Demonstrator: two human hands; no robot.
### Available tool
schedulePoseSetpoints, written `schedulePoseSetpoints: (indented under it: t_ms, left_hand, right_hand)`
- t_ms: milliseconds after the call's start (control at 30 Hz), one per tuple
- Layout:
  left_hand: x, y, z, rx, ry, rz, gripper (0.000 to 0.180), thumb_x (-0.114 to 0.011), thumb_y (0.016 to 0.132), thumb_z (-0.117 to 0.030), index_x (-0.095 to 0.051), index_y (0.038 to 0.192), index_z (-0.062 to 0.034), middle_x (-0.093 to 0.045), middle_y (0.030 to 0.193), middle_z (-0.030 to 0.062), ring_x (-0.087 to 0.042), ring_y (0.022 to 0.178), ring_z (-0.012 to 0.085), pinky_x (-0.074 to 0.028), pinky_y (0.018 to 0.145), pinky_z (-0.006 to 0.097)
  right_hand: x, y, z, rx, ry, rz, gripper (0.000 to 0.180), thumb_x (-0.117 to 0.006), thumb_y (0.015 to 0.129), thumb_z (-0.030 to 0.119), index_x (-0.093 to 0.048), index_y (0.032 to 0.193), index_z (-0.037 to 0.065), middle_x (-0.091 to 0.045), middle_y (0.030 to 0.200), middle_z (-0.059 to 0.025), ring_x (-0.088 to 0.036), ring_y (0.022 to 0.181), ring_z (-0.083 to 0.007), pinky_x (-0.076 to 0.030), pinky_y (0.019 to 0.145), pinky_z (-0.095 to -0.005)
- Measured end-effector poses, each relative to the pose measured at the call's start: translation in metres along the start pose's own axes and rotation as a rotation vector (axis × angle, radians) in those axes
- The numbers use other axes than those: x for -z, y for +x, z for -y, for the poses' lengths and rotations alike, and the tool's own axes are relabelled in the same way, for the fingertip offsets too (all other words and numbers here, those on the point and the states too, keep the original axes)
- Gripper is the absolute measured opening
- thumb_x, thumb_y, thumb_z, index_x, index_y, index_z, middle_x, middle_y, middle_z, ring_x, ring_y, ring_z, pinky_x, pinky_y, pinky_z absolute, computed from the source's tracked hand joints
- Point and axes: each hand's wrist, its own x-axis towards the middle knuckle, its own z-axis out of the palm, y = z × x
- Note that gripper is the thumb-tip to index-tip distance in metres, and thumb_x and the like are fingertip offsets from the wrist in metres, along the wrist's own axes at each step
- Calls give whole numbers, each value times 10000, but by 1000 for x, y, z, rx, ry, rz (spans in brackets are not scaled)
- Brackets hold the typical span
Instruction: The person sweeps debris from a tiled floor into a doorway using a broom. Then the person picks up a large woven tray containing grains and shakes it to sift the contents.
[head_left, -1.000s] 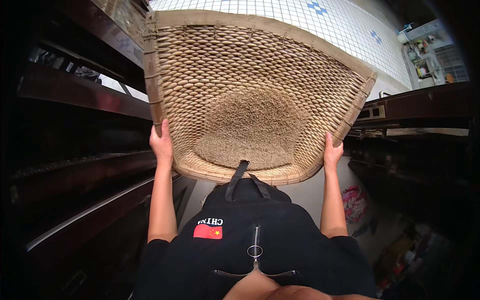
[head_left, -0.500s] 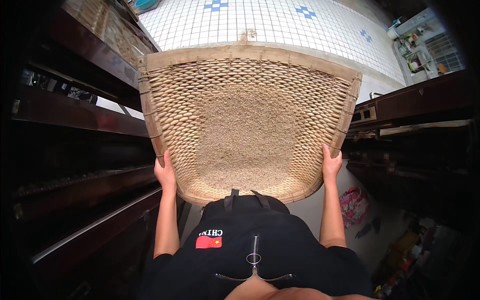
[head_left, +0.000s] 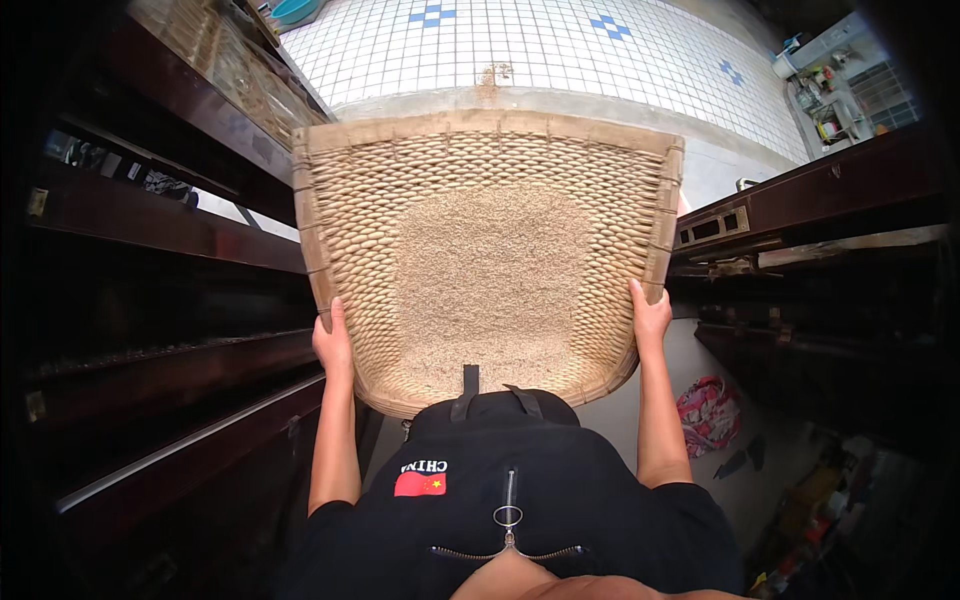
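I hold a large woven winnowing basket (head_left: pixel 352 205) in front of my waist, its wide wooden far edge pointing away from me. A broad layer of tan grain (head_left: pixel 490 270) covers its middle and reaches down toward the near curved rim. My left hand (head_left: pixel 333 340) grips the left side rim with the thumb on the inner face. On the opposite rim my right hand (head_left: pixel 651 318) is closed in the same way. The fingers of both hands are mostly hidden under the basket. My dark shirt covers part of the near rim.
Dark wooden door panels (head_left: pixel 160 225) flank me on the left, and another dark panel (head_left: pixel 820 195) stands on the right. Beyond the basket lies a white tiled floor (head_left: pixel 520 50) with a small brown patch. A pink patterned cloth bundle (head_left: pixel 708 415) lies at lower right.
The basket's far edge has dropped and looks narrower, with its right corner shifted left. My right hand has moved slightly inward. The grain has shifted a little; my left hand has barely moved.
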Motion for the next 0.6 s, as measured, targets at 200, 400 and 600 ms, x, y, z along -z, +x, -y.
schedulePoseSetpoints:
  t_ms: [200, 400, 600]
  left_hand:
    - [-34, 36, 11, -35, 241, 55, 564, -510, 912, -527, -613, 970, 24, -658, 895, 189, -633, 837, 313, -468, 765, 376]
    - [-39, 29, 64, 165, 414, 79, 667, -499, 852, -634, -644, 933, 11, -667, 902, 210, -631, 881, 369, -466, 789, 414]
    - [-20, 19, 56, 247, -314, 102, 581, -522, 927, -495, -572, 1172, 29, -635, 1076, 92, -600, 940, 170, -465, 830, 316]
  right_hand:
    - [-40, 28, -37, 3, -91, -44, 569, -749, 749, 434, -614, 1030, -43, -677, 952, -189, -655, 901, -307, -492, 815, -375]
    - [-34, 14, -52, -107, -369, 100, 581, -707, 739, 500, -608, 993, -13, -662, 947, -235, -629, 946, -388, -487, 800, -439]
    - [37, -20, 81, 132, -118, -73, 434, -745, 762, 378, -600, 930, 4, -678, 883, -194, -658, 828, -352, -500, 718, -413]
